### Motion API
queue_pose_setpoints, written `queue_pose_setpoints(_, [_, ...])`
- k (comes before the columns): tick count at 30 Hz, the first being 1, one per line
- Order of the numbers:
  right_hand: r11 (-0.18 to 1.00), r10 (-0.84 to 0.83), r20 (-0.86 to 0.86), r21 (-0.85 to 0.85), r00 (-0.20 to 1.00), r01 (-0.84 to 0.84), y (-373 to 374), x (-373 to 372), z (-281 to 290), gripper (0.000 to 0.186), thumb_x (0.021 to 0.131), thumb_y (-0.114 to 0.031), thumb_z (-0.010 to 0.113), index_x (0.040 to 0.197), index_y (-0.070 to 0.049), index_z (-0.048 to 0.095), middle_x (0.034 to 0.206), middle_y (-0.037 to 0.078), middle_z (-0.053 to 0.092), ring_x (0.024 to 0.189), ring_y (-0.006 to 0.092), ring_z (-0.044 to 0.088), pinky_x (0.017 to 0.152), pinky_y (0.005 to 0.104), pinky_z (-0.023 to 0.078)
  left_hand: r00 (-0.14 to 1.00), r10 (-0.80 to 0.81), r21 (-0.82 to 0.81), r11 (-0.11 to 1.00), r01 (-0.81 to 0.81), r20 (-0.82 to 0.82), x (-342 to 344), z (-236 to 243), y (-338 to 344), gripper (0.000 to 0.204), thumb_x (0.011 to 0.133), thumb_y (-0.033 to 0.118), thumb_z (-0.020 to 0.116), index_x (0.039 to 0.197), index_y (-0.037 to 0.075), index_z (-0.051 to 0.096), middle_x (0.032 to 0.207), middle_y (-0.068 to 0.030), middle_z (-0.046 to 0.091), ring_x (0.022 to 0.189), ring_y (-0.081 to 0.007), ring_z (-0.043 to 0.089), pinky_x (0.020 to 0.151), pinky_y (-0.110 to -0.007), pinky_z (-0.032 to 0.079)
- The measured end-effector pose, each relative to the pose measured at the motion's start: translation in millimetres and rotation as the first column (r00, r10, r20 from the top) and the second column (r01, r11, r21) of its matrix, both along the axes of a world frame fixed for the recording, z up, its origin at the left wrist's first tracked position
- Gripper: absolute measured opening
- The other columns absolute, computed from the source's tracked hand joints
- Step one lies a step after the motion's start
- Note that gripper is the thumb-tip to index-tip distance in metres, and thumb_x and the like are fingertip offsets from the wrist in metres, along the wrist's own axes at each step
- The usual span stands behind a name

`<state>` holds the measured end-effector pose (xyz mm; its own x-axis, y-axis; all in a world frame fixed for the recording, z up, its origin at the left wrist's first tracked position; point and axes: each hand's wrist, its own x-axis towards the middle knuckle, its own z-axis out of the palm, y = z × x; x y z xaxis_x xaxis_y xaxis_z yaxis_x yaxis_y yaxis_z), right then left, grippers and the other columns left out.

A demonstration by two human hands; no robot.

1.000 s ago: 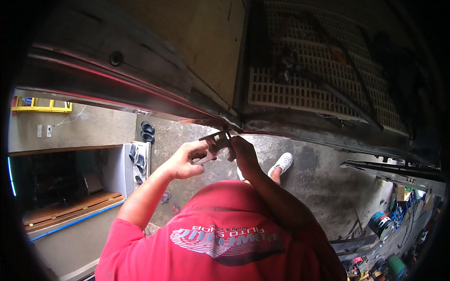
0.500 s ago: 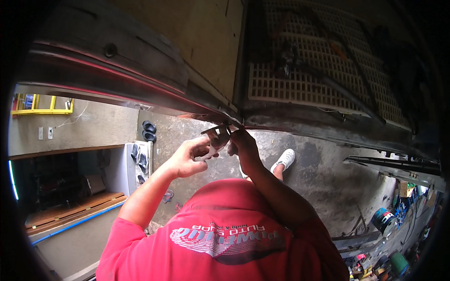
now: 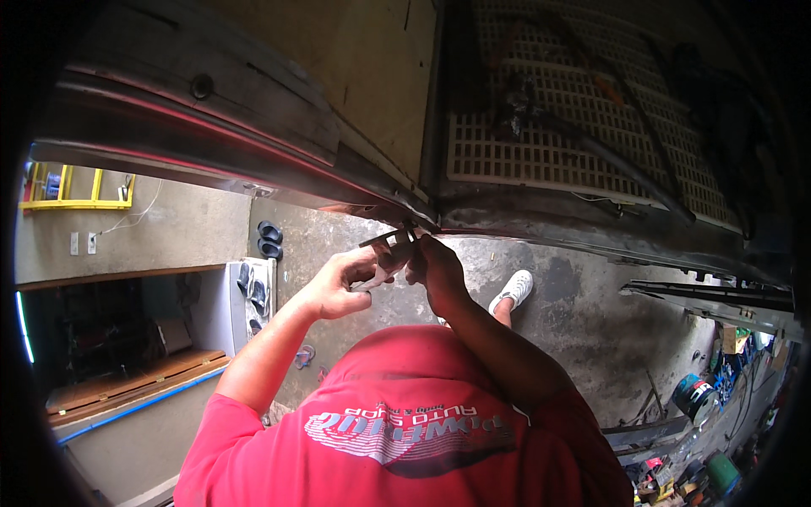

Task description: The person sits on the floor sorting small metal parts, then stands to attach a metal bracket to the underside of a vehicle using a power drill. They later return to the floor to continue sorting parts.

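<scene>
My left hand [image 3: 342, 287] is closed round a small grey metal piece [image 3: 386, 252], bracket-like, just below the dark metal sill [image 3: 279, 173] with red streaks. My right hand [image 3: 431, 270] is closed at the piece's right side, against a dark upright part below the sill's corner junction; I cannot make out exactly what its fingers grip. Above and to the right, dark hoses and rods lie over a pale plastic grating [image 3: 473, 144] beside a tan panel [image 3: 380, 84].
Yellow rack [image 3: 76, 203] on the left wall; opening with a wooden ledge [image 3: 135, 389]; slippers [image 3: 269, 241] on the concrete floor [image 3: 583, 338]; long metal rail [image 3: 710, 300] at right; tub [image 3: 697, 397] and clutter at lower right; my white shoe [image 3: 515, 289] below.
Both hands stay around the metal piece, shifting very slightly. The view has tilted a little, so the sill and surroundings sit slightly differently in the frame.
</scene>
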<state>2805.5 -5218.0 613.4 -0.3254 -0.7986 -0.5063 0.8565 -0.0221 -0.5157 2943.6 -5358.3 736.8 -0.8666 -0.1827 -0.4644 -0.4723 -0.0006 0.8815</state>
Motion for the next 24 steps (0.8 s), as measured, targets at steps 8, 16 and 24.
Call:
queue_pose_setpoints(8, [1.000,0.016,-0.204,0.020,0.979,-0.012,0,1,3,0.038,0.109,-0.035,0.047,0.092,-0.004,0.060,0.074,0.003,0.058,0.059,0.0130,0.055,0.054,0.0301,0.045,1.000,-0.012,0.014,1.000,0.012,-0.027,-1,2,-1,0.067,0.067,-0.003,0.053,0.134,-0.001,0.059,0.123,-0.0083,0.064,0.117,-0.0178,0.063,0.110,-0.034,0.045])
queue_pose_setpoints(16, [0.998,0.061,-0.040,-0.024,0.997,-0.062,4,-5,7,0.030,0.107,-0.027,0.051,0.093,-0.004,0.062,0.075,0.004,0.060,0.061,0.0125,0.056,0.056,0.0298,0.045,0.999,-0.036,-0.031,0.999,0.036,0.007,3,-3,-1,0.071,0.067,-0.002,0.055,0.138,-0.001,0.057,0.122,-0.0086,0.065,0.117,-0.0152,0.062,0.108,-0.032,0.044])
queue_pose_setpoints(24, [0.996,0.090,-0.083,0.010,0.992,-0.090,9,-17,20,0.031,0.106,-0.030,0.053,0.094,-0.004,0.066,0.076,0.004,0.062,0.063,0.0125,0.059,0.058,0.0288,0.046,0.998,0.011,0.012,1.000,-0.010,-0.056,0,2,7,0.068,0.068,-0.004,0.054,0.135,-0.001,0.059,0.121,-0.0086,0.066,0.115,-0.0176,0.065,0.106,-0.034,0.047])
